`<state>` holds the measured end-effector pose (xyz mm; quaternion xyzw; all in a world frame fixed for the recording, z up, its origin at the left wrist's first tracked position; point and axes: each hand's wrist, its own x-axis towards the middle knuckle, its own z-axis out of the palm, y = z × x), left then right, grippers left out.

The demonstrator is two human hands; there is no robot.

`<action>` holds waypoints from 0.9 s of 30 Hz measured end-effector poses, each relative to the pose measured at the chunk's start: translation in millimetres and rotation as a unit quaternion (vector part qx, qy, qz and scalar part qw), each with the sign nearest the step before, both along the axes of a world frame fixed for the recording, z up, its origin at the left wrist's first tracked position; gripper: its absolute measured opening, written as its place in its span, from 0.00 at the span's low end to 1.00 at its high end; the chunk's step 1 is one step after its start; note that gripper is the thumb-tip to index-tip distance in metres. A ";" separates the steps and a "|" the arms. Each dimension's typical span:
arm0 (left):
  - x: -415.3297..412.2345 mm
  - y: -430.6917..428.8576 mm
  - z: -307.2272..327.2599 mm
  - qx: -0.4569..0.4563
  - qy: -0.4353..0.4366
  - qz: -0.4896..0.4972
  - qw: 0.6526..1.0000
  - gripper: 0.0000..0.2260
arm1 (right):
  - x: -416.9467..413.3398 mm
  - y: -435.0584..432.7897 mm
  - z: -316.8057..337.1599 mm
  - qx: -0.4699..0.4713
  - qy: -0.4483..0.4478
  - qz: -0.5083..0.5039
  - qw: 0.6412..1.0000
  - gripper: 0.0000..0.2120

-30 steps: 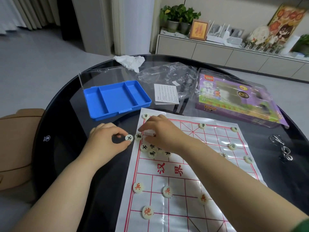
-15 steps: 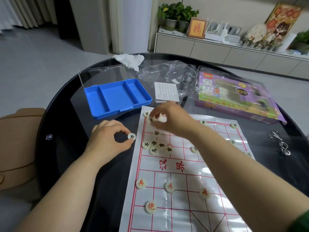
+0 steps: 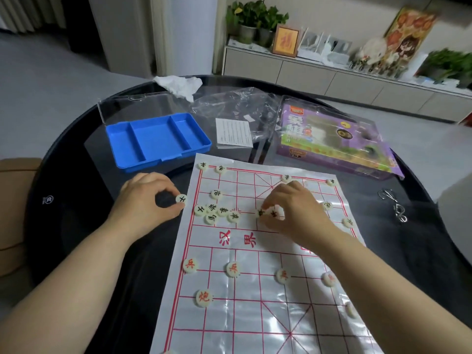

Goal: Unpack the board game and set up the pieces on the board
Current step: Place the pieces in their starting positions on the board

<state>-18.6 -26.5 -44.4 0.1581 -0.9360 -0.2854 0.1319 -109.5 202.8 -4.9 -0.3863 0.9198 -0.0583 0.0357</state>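
**Markings.** The board (image 3: 255,310) is a glossy white sheet printed with a red grid. The red characters 汉界 stand on its central band. The left hand (image 3: 145,203) pinches a round cream disc, the 士 piece (image 3: 181,199), between thumb and forefinger just off the board's left edge. The right hand (image 3: 298,215) is over the board's far half, fingertips curled round the paired pieces (image 3: 267,213), which rest on the sheet. A loose cluster (image 3: 217,213) of black-lettered discs lies on the board near its left edge, between the two hands; 士 and 馬 are legible there. The 兵 row (image 3: 233,269), in red, crosses the board's near half, with the 炮 piece (image 3: 204,297) nearer the viewer.

**Hidden or unclear.** The characters on the paired pieces cannot be read with certainty. The right forearm covers part of the board's right side, and the frame cuts off the board's near edge. The print on the leaflet (image 3: 233,132), beyond the board's far edge, is too small to read. The lettering on the purple box (image 3: 332,141), beyond the far right corner, is blurred under glare from its clear wrap.

**Materials.** The blue tray (image 3: 158,141), beyond the board's far left corner, is rigid plastic with three compartments and a clear lid standing open. A crumpled clear bag (image 3: 229,106) lies beyond the leaflet. A bent-wire metal puzzle (image 3: 393,208) lies to the right of the board. All of these rest on a round dark glass table (image 3: 76,226).
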 end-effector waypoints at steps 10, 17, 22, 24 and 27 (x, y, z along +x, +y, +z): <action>0.9 1.0 2.0 0.003 -0.002 0.002 1.000 0.07 | 7.0 -22.9 -5.3 0.003 0.007 0.013 1.000 0.17; 0.1 -0.8 0.0 0.003 0.003 -0.001 1.000 0.07 | 2.2 -33.7 -5.8 0.008 -0.017 -0.001 1.000 0.16; -1.0 -1.9 -2.1 -0.002 0.013 -0.004 1.000 0.07 | 0.1 -41.1 -7.6 0.005 -0.022 -0.021 1.000 0.15; -1.2 -2.4 -2.9 -0.002 0.018 -0.004 1.000 0.07 | 1.7 -42.6 -8.5 0.010 -0.029 -0.011 0.999 0.15; -1.0 -3.1 -3.4 -0.004 0.022 -0.008 1.000 0.07 | 4.9 -40.7 -8.3 0.012 -0.043 0.003 0.999 0.15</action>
